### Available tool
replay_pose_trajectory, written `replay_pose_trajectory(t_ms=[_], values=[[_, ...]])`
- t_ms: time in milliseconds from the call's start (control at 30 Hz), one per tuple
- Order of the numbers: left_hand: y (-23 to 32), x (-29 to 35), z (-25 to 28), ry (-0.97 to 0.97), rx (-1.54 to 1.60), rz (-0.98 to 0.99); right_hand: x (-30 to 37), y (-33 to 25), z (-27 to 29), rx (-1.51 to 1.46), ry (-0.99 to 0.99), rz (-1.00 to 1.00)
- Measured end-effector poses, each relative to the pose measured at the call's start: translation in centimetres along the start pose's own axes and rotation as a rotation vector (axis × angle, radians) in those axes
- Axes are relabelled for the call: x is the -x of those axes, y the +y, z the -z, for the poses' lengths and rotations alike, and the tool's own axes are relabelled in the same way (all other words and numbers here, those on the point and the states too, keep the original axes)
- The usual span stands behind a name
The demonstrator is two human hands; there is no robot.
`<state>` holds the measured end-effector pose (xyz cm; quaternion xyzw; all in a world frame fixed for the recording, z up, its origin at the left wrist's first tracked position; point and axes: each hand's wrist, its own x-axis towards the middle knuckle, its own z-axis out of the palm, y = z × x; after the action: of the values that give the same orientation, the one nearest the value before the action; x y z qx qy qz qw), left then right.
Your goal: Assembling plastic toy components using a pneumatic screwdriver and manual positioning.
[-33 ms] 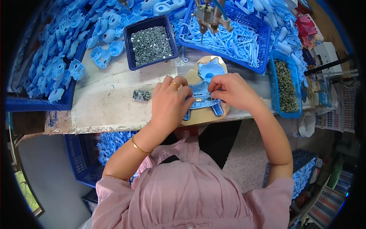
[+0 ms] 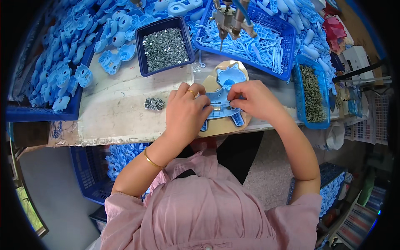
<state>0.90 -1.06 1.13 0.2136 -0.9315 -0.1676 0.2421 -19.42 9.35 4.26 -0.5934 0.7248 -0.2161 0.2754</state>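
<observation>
A light-blue plastic shell (image 2: pixel 231 76), shaped like an animal figure and hollow side up, lies on a tan shaped holder (image 2: pixel 225 131) near the table's front edge. My left hand (image 2: pixel 186 109) is bent over the shell's left side, thumb and forefinger close together; what they grip is hidden. At the right side my right hand (image 2: pixel 252 98) is closed in a pinch against the shell, and whatever sits between its fingertips cannot be made out. Between the hands a small brass-coloured metal piece (image 2: pixel 217 108) shows in the shell's middle slot. Left of my left hand lies a small pile of metal parts (image 2: pixel 154 103).
A dark-blue bin (image 2: pixel 141 54) holds small metal pieces. Beyond the shell stands a blue basket (image 2: pixel 287 68) of light-blue parts, under a hanging screwdriver head (image 2: pixel 227 23). A bright-blue tray (image 2: pixel 298 93) of screws is at right. Blue shells (image 2: pixel 62 77) are heaped at left.
</observation>
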Motion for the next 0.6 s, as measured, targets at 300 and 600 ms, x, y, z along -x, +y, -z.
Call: replay_pose_trajectory(t_ms=[300,600], values=[[0.1,-0.1,-0.2,0.038,-0.096,-0.04,-0.4,-2.6,-3.3,0.33,0.226,0.143],[-1.4,1.1,2.6,0.155,0.121,0.054,-8.9,-18.8,2.4,-0.616,0.56,0.683]])
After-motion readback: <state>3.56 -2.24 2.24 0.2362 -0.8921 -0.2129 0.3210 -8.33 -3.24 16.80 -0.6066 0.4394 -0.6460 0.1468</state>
